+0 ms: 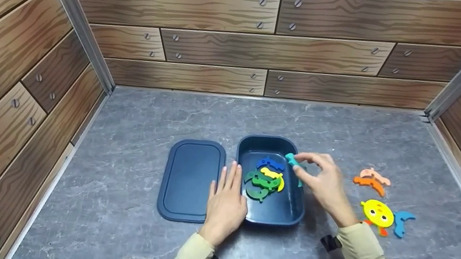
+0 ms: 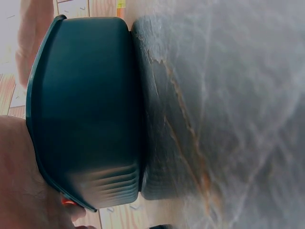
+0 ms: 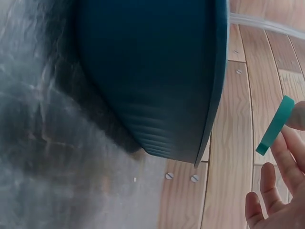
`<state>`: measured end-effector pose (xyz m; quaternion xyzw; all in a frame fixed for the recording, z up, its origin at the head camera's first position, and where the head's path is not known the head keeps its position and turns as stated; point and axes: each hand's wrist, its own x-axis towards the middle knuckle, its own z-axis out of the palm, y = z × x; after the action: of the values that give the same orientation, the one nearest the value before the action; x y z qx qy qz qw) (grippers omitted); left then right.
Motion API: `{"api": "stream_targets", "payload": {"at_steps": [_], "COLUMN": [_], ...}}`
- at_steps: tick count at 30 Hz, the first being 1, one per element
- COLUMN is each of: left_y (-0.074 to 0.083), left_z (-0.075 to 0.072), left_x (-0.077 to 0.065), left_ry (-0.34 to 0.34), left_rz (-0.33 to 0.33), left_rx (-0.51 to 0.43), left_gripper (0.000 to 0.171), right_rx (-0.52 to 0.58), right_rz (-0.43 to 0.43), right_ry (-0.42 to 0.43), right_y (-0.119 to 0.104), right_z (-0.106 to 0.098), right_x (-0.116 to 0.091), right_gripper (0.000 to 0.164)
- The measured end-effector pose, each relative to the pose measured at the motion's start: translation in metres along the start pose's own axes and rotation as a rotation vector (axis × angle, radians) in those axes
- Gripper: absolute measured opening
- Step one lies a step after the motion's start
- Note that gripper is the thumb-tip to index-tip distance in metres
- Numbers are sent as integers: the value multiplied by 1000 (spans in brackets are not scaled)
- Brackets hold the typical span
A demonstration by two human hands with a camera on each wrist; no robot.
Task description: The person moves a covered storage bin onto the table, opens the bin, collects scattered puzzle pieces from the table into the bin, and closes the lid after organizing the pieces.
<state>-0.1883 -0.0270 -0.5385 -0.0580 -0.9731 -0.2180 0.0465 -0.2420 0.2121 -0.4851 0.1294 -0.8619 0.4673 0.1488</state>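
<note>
My right hand (image 1: 325,186) pinches a small teal toy piece (image 1: 292,159) between thumb and fingertips, over the right rim of a dark blue container (image 1: 270,217). In the right wrist view the teal piece (image 3: 276,125) appears edge-on, with the other fingers spread apart. My left hand (image 1: 226,209) lies with straight fingers along the container's left rim, holding nothing. Inside the container lie a blue piece (image 1: 270,164), a yellow piece (image 1: 280,184) and several green pieces (image 1: 266,182), partly overlapping. The left wrist view shows the container's outer wall (image 2: 90,95) beside that hand.
A dark blue lid (image 1: 188,179) lies flat left of the container. To the right are a pink piece (image 1: 378,176), an orange piece (image 1: 370,183), a yellow piece with eyes (image 1: 378,213) and a curved blue piece (image 1: 401,223). Wood-patterned walls (image 1: 228,13) enclose the grey surface.
</note>
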Motion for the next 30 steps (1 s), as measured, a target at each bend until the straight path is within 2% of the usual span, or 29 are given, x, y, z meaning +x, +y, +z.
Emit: {"api": "stream_targets", "payload": {"at_steps": [8,14,24,30], "left_y": [1,1,1,1], "left_z": [0,-1,-1,-1], "left_x": [0,0,0,0], "left_ry": [1,5,2,9], "left_rz": [1,3,6,11], "left_rx": [1,-7,4,-1], "left_gripper": [68,66,67,67], "right_rx": [-141,-224,-315,-317], "right_rz": [-229,-340,-389,-371], "right_ry": [-68,-77,-108,-136], "right_y": [-7,-11,-16,-16], "right_z": [11,21,37,40], "right_x": [8,12,15,14], "right_gripper": [24,23,23,26]}}
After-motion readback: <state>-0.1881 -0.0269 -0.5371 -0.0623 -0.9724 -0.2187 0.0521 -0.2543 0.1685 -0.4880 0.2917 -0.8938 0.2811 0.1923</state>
